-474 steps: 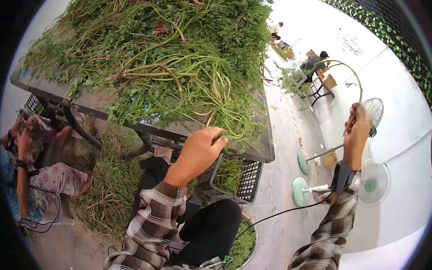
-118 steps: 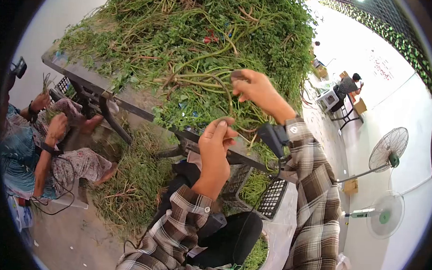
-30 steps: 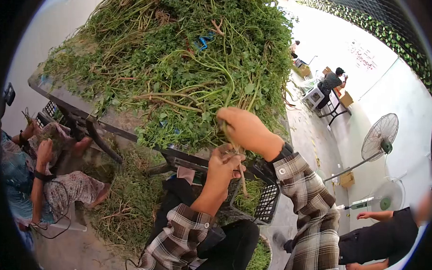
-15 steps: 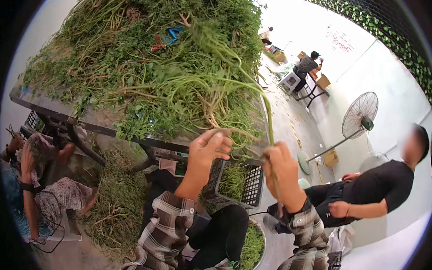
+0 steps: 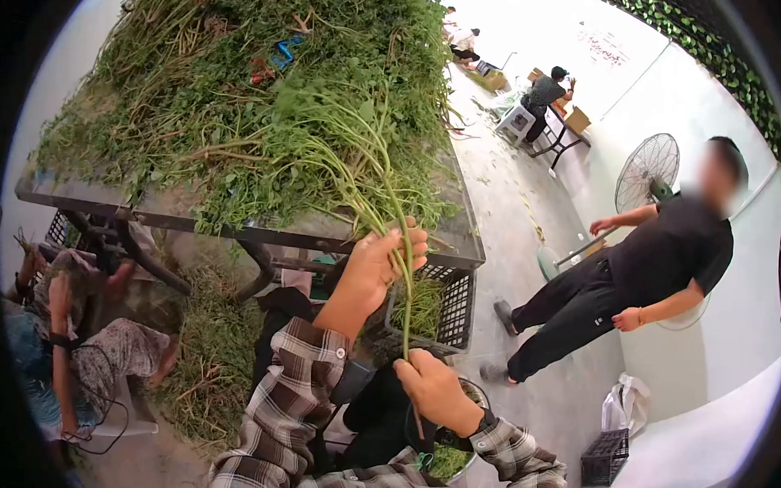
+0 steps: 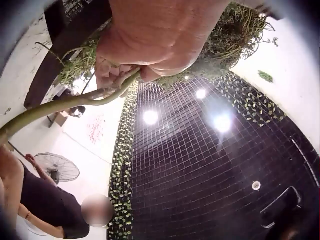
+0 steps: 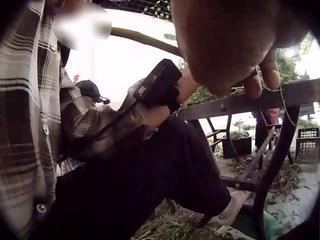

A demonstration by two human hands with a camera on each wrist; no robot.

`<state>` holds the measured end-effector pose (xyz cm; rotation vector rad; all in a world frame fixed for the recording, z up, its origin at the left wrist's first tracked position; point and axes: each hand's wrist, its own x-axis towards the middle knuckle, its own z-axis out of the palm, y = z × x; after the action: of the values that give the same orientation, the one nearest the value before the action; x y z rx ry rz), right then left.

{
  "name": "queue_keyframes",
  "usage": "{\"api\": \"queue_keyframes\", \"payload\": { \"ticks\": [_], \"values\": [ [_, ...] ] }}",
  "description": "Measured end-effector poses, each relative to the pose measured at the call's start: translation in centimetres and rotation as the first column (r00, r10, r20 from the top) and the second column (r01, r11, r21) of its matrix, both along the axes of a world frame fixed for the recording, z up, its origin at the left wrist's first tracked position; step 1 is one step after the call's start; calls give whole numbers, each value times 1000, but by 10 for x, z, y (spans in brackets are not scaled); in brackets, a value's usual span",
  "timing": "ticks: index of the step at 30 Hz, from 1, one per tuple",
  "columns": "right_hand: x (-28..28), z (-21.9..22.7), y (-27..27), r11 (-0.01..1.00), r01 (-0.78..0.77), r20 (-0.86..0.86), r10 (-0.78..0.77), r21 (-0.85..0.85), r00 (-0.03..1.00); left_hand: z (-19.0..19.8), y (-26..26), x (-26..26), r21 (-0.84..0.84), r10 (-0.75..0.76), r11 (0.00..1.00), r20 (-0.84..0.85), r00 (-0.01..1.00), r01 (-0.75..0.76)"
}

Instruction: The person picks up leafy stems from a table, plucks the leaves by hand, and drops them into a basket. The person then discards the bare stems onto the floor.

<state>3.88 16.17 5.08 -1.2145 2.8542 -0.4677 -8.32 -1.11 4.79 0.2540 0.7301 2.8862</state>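
Observation:
A long green stem (image 5: 408, 300) runs down from a leafy bunch (image 5: 334, 147) at the table's front edge. My left hand (image 5: 374, 265) grips the bunch's stems near that edge, fingers curled round them. Lower down, my right hand (image 5: 439, 390) pinches the long stem close to its lower end, above my knees. In the left wrist view the thick stem (image 6: 45, 109) comes out from under my left hand (image 6: 155, 40). My right hand (image 7: 225, 45) fills the top of the right wrist view, its fingertips partly hidden.
Greens are heaped (image 5: 181, 82) on the table (image 5: 262, 233). Below are a black crate (image 5: 454, 311) and a floor pile of plants (image 5: 210, 358). A person in black (image 5: 656, 262) stands at the right by a fan (image 5: 647, 171); another person (image 5: 103, 346) sits at the left.
My right hand has moved down and left, drawing the long stem down beside my left hand. The bunch's stems now lie in my left hand. The person in black has shifted and stands more fully in view.

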Motion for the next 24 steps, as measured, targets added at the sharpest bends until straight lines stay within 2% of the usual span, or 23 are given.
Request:
{"api": "queue_keyframes", "payload": {
  "ticks": [2,3,5,6,9,11,12,14,15,17,21,23,24],
  "values": [
    [-3,-4,-2,988,-120,-99,111,-92,989,-2,3,0,-10,4,1000,-1,1000,-4],
    [-5,1,-1,989,-118,-97,109,-94,989,-2,4,0,-12,16,1000,-4,1000,-16],
    [-11,21,1,984,68,17,-66,-167,998,-8,13,1,-15,9,1000,34,999,-8],
    [-21,33,2,958,111,32,-106,-265,994,-9,18,2,-16,4,1000,67,998,-3],
    [-51,59,9,936,158,16,-161,-315,987,-12,28,7,-13,-24,1000,78,997,25],
    [-72,75,8,861,254,103,-233,-440,967,-6,32,12,-36,-40,998,77,996,43],
    [-87,73,7,861,254,101,-233,-442,967,-5,35,14,-37,-41,998,75,996,43],
    [-121,60,4,691,336,382,-93,-640,919,-5,38,16,-157,-13,987,68,998,24],
    [-131,63,0,687,335,380,-92,-645,920,-7,37,14,-162,-14,986,66,998,25],
    [-146,66,-9,821,326,452,-94,-469,887,-14,33,10,-305,94,948,-13,995,-94],
    [-159,57,-23,876,303,356,-166,-374,920,-9,24,12,-395,149,908,-1,989,-138],
    [-162,56,-27,873,210,295,-80,-441,952,-10,22,11,-446,26,894,-43,999,-42],
    [-163,53,-29,871,214,300,-81,-443,950,-11,23,12,-449,23,893,-38,999,-38]
  ]
}}
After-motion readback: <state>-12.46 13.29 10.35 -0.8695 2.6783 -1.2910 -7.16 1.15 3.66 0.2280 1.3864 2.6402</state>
